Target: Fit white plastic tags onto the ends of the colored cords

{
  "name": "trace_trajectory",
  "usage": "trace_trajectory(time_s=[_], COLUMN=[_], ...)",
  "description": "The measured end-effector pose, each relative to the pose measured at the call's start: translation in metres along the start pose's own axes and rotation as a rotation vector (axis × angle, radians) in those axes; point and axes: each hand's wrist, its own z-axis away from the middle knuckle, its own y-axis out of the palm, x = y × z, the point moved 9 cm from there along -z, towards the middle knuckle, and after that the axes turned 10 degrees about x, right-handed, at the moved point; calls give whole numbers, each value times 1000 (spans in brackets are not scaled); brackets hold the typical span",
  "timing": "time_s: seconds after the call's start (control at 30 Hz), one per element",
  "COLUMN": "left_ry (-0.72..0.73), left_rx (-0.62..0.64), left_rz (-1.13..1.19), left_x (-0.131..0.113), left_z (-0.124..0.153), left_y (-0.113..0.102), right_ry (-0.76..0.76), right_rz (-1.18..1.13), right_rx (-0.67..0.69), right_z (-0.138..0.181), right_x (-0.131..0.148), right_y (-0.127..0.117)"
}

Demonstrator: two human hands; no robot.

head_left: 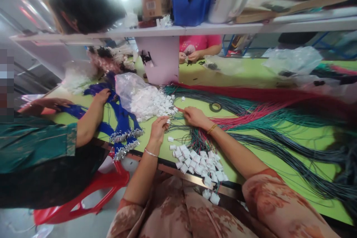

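Note:
My left hand [159, 129] is pinched closed on a small white plastic connector [168, 121], near the table's front edge. To its right, my right hand [195, 116] has its fingers curled in, with the forefinger reaching toward metal-tipped wire ends beside the connector pile. What its fingertips grip, if anything, is too small to make out. Loose white connectors [153, 101] spill from a clear plastic bag [126, 87] just beyond my hands. Below my right wrist lies a bunch of wires with white connectors [195, 160] on their ends, some hanging over the edge.
Long red wires [245, 95], green wires [281, 117] and black wires [295, 148] stretch rightward. A tape roll [215, 107] lies behind my right hand. At left, a co-worker's hand [102, 96] rests on blue wires [122, 119]. Another person sits opposite, under the shelf [228, 28].

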Motion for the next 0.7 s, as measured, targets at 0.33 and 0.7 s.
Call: trace_trajectory(time_s=[0.33,0.7], left_ry=[21,26], left_rx=[48,72], left_rz=[169,305], left_x=[5,15], left_z=[-10,-14], left_y=[22,15], right_ry=[-32,-214], right_rz=[-74,-800], right_rx=[0,-101], right_z=[-10,-25], right_x=[2,27], right_y=[-12,-14])
